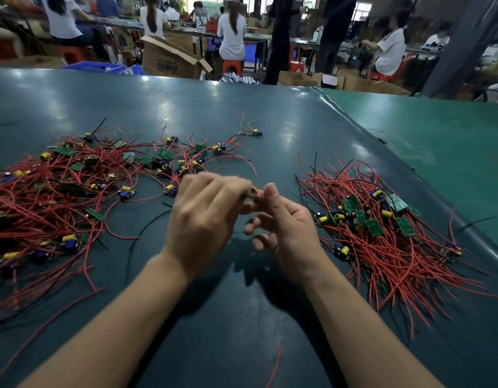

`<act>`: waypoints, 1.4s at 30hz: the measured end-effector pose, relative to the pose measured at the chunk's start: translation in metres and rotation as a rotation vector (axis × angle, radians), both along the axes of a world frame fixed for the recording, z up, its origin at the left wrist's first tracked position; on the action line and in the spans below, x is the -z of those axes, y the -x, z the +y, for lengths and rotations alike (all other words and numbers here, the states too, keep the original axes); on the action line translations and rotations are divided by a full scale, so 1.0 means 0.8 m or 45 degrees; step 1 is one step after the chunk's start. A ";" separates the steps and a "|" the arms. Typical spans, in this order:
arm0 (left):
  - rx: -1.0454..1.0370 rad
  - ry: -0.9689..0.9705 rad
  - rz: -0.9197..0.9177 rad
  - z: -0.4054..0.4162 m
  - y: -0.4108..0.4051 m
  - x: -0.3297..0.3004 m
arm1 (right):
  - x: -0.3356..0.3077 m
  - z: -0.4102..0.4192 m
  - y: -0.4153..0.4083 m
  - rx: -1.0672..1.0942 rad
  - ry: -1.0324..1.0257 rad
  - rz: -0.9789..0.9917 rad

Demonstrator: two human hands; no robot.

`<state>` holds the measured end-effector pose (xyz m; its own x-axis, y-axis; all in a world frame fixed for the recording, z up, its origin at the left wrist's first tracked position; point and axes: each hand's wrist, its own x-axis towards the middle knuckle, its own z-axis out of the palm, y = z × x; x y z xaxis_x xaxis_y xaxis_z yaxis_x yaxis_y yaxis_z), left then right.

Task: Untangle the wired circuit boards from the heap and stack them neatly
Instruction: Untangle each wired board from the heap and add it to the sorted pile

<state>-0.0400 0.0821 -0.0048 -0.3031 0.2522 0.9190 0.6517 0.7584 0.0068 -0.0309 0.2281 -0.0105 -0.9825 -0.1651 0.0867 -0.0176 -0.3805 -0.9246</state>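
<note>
A tangled heap point(60, 191) of small green circuit boards with red and black wires covers the left of the dark green table point(214, 107). On the right lies a neater pile point(382, 233) of boards with their wires fanned toward me. Between them, above the table, my left hand point(206, 217) and my right hand point(281, 228) meet around one small board point(253, 193), blurred and mostly hidden by fingers. Both hands pinch it with curled fingers.
A loose red wire point(274, 368) lies near the table's front edge. The table's right edge curves down toward a lighter green surface point(438, 130). Beyond the far edge stand cardboard boxes point(172, 60), blue crates, and seated and standing people.
</note>
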 end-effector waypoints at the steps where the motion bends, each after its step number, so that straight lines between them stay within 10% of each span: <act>1: 0.036 0.004 0.003 0.003 -0.001 0.009 | 0.001 0.002 0.001 0.040 -0.002 -0.022; 8: 0.055 -0.159 -0.090 0.014 -0.013 0.022 | 0.001 0.015 0.011 0.339 0.019 -0.039; 14: 0.433 -1.005 -1.179 0.014 -0.012 0.013 | 0.003 0.014 0.003 0.338 -0.235 0.099; 42: 0.817 -1.392 -1.382 0.000 0.009 0.023 | -0.003 0.041 0.027 0.892 0.334 -0.128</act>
<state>-0.0472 0.0822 -0.0235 -0.9836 0.0034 0.1802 0.1722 -0.2789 0.9448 -0.0528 0.2606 -0.0082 -0.8553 0.5148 -0.0587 -0.2567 -0.5193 -0.8151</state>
